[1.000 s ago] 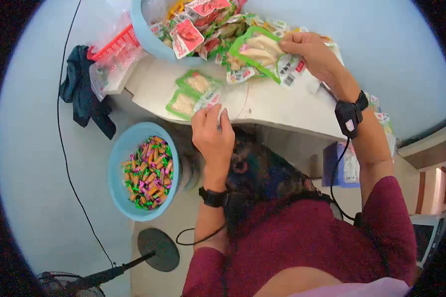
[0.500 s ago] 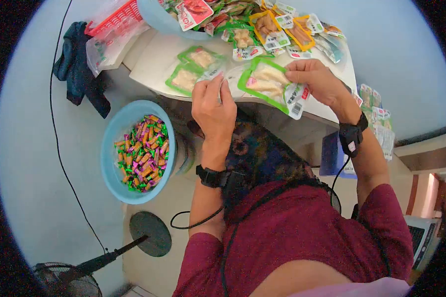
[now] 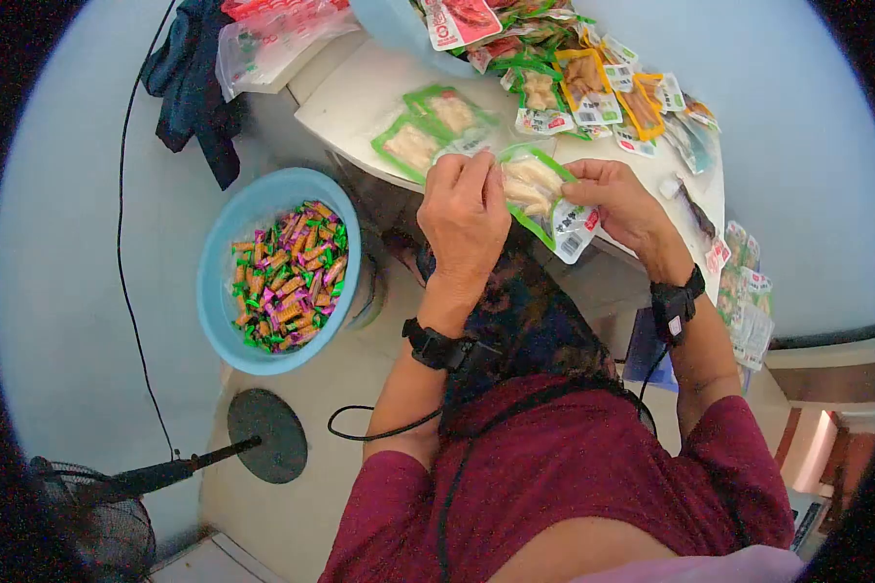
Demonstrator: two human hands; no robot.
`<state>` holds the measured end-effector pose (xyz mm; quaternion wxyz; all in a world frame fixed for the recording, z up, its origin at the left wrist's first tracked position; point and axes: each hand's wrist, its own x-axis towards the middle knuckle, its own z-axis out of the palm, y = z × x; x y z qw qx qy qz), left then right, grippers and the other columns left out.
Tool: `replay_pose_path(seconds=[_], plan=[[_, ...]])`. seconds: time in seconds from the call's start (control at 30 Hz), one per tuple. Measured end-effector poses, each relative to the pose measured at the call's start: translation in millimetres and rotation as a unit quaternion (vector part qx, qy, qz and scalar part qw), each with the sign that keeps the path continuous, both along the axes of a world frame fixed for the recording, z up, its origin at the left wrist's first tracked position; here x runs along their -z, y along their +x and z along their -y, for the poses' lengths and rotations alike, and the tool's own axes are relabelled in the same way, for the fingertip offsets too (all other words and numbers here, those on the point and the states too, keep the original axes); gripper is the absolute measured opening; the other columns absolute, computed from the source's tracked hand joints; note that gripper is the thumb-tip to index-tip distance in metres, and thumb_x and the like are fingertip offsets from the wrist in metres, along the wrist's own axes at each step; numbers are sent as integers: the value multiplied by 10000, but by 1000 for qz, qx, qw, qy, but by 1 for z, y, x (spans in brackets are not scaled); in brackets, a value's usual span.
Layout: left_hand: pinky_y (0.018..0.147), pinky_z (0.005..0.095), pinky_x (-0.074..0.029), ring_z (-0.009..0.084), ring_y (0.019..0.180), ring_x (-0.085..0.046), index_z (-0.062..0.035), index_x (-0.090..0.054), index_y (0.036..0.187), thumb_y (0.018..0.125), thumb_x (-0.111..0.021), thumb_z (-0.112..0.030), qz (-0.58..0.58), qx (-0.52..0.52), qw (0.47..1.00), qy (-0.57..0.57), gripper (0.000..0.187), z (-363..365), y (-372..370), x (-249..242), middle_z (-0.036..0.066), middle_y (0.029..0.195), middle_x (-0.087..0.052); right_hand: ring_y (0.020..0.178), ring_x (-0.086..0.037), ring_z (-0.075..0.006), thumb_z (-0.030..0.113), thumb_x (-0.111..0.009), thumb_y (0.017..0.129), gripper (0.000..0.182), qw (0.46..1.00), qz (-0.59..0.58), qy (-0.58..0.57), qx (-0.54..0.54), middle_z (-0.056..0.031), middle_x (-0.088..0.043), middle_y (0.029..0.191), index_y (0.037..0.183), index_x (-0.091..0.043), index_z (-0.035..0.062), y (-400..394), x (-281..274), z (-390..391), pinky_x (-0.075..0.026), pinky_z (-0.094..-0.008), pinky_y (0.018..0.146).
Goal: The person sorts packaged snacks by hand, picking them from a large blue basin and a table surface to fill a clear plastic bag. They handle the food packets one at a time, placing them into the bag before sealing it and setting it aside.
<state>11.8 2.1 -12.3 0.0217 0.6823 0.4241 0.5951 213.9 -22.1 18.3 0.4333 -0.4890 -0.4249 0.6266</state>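
My right hand [image 3: 624, 206] pinches the right edge of a green-edged, see-through food packet [image 3: 537, 189] with pale pieces inside and a white barcode label. The packet is tilted above the table's front edge. My left hand [image 3: 467, 209] is closed, its fingertips at the packet's upper left edge and hiding that corner. Two similar green-edged packets, one nearer [image 3: 410, 146] and one behind it [image 3: 451, 113], lie on the white table [image 3: 350, 112] just beyond my left hand.
A heap of food packets [image 3: 585, 83] covers the table's back, beside a blue basin [image 3: 399, 34]. To the left, a light-blue tub [image 3: 214, 291] holds several wrapped sweets [image 3: 292, 277]. A fan stand [image 3: 267, 437] is on the floor. More packets [image 3: 749, 301] hang at the right.
My hands have come closer together; my left fingertips now meet the held packet's edge. The view has shifted, and a dark, narrow item now shows on the table by my right hand.
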Motion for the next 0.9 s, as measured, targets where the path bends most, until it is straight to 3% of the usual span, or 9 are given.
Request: replay_pose_path(seconds=[0.17, 0.23, 0.3, 0.37, 0.4, 0.5, 0.6, 0.8, 0.9], plan=[[638, 381, -488, 283, 751, -584, -53, -661, 898, 762, -690, -54, 3, -2, 1000, 0, 139, 0, -1, -3, 87, 803, -560, 710, -641, -93, 66, -712, 788, 321, 978, 180, 95, 36, -42, -704, 911, 1097, -656, -2, -3, -13, 13, -510, -249, 598], [635, 383, -487, 284, 750, -584, -52, -659, 888, 762, -689, -52, 7, 2, 1000, -4, 129, 0, 1, -6, 88, 803, -560, 688, -636, -114, 54, -707, 774, 293, 932, 269, 230, 81, -23, -704, 870, 1064, -674, 24, -8, -4, 13, -500, -275, 573], [646, 373, -491, 290, 745, -603, -28, -665, 891, 769, -692, -48, 7, -2, 1000, -5, 126, 0, 3, -7, 112, 809, -588, 667, -627, -146, 41, -698, 757, 265, 842, 382, 363, 116, -17, -695, 822, 1022, -687, 43, -17, -1, 16, -496, -300, 558], [650, 366, -494, 294, 739, -613, -17, -669, 891, 773, -692, -45, 6, -8, 1000, -1, 123, 0, 4, -8, 123, 810, -602, 647, -616, -188, 27, -684, 738, 235, 700, 509, 482, 133, -24, -677, 767, 971, -695, 54, -28, -2, 20, -497, -326, 551], [648, 365, -495, 294, 736, -614, -17, -670, 889, 774, -692, -43, 5, -12, 1000, 3, 120, 0, 3, -8, 122, 808, -603, 643, -601, -234, 20, -666, 694, 229, 642, 513, 552, 137, -54, -646, 730, 918, -684, 65, -33, -2, 17, -501, -332, 551], [634, 357, -498, 284, 711, -615, -19, -672, 879, 774, -689, -37, 9, -28, 999, 19, 108, -2, 2, -8, 117, 799, -606, 643, -592, -220, 37, -650, 668, 254, 564, 543, 611, 120, -45, -661, 801, 919, -672, 69, -39, 0, 16, -500, -329, 548], [611, 347, -498, 267, 680, -613, -22, -675, 867, 774, -686, -29, 27, -35, 999, 20, 95, -2, 1, -9, 110, 788, -609, 647, -587, -219, -33, -661, 610, 353, 539, 566, 617, 93, -92, -684, 922, 956, -682, 34, -35, 2, 21, -490, -302, 549], [594, 331, -496, 244, 655, -610, -26, -685, 874, 771, -689, -20, 21, -22, 999, 16, 104, -1, 4, -9, 104, 775, -609, 674, -576, -215, 61, -618, 617, 373, 496, 557, 661, 81, -138, -648, 985, 982, -647, -12, -37, 10, 14, -495, -314, 544], [591, 327, -494, 241, 650, -607, -22, -686, 887, 771, -690, -18, 26, -8, 999, 19, 116, 1, 5, -11, 104, 776, -609, 708, -579, -218, 62, -614, 627, 338, 516, 543, 658, 72, -141, -641, 989, 953, -638, -27, -52, 13, 3, -492, -311, 554]])
